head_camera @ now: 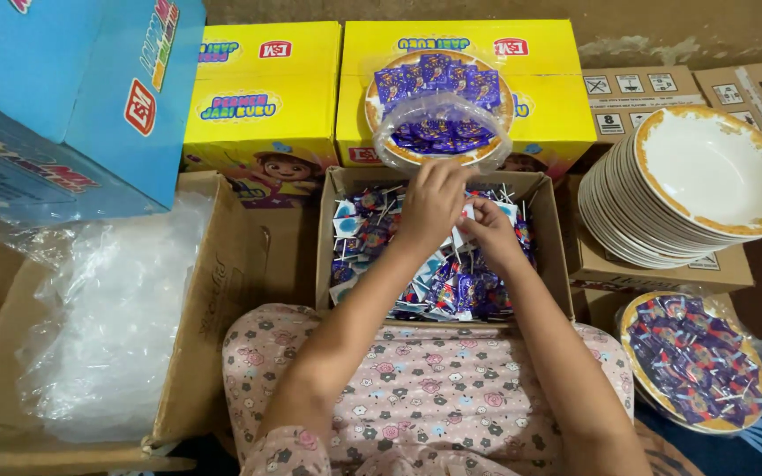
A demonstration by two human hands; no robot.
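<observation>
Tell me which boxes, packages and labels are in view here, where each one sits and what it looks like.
Blue carton: top left, tilted, colourful print.
Two yellow cartons: back centre, side by side, cartoon picture.
Open brown box: centre, full of purple wrapped lollipops; left hand and right hand inside it.
Brown cartons: back right, black symbol labels.
Brown box of clear bags: left.

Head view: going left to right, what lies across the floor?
Cardboard box of clear plastic bags → open cardboard box of purple-wrapped lollipops, both hands inside → stack of white gold-rimmed plates.
</observation>
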